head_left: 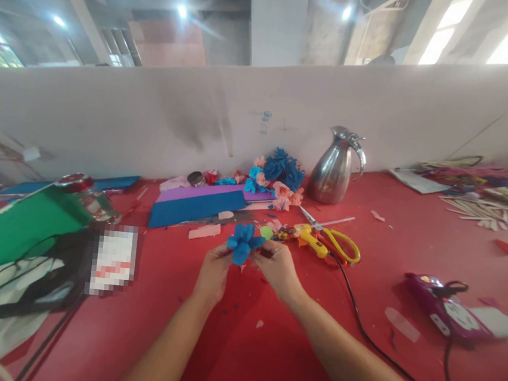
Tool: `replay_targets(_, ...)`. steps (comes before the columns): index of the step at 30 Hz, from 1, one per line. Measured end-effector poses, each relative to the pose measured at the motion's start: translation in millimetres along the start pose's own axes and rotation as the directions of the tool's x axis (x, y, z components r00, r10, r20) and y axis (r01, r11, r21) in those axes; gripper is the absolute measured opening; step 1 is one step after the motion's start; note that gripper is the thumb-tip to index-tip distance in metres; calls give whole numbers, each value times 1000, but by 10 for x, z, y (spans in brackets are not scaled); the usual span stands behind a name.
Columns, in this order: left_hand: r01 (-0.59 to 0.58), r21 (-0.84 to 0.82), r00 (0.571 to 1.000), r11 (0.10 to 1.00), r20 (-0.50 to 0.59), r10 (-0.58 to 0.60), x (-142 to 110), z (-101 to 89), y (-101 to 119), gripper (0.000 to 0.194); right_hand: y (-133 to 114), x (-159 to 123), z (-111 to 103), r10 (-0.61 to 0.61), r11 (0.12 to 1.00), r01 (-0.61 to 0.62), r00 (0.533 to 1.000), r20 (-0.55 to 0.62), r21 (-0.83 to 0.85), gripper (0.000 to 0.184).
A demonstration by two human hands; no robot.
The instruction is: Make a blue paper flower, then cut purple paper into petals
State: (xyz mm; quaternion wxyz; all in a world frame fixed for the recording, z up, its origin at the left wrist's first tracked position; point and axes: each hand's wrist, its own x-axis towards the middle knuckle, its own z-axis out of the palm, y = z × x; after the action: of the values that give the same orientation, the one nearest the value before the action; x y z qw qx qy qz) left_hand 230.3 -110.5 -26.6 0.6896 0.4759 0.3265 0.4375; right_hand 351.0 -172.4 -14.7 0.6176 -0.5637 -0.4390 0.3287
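Observation:
Both of my hands meet over the red table [266, 347] and pinch a small blue paper flower [243, 242] between them. My left hand [213, 268] grips its left underside with closed fingers. My right hand [277, 264] holds the right side, fingers curled around it. Just beyond the flower lie a yellow glue gun [308, 239] and yellow-handled scissors [339, 240]. A pile of finished blue and pink paper flowers [277, 178] lies against the white wall.
Blue and purple paper sheets [199, 204] lie left of centre. A steel jug [333, 169] stands by the wall. A black cord [358, 320] runs across the table to the right. A purple power strip [444, 308] lies right; green paper [12, 227] and a bag lie left.

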Motion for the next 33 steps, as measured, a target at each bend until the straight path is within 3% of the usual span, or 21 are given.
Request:
replay_targets(6, -18, 34, 999, 999, 27, 17, 14, -32, -6, 17, -36, -61, -1, -283, 923, 253, 957, -65, -289, 19)
replay_targets(10, -31, 57, 997, 998, 75, 27, 35, -62, 8, 18, -33, -63, -32, -357, 883, 331, 934, -17, -333, 20)
replay_targets(17, -38, 64, 991, 997, 131, 29, 23, -62, 62, 12, -17, -3, -82, -362, 890, 367, 930, 70, -271, 20)
replay_targets(24, -64, 98, 993, 993, 107, 54, 23, -66, 61, 12, 25, -55, -10, -394, 884, 374, 919, -17, -280, 20)
replay_targets(28, -97, 141, 985, 985, 154, 75, 27, -76, 60, 19, 8, -48, -4, -331, 913, 315, 943, -21, -258, 19)
replay_targets(33, -109, 190, 985, 976, 149, 81, 18, -81, 82, 14, -24, -25, -14, -195, 977, 202, 976, 95, -64, 17)
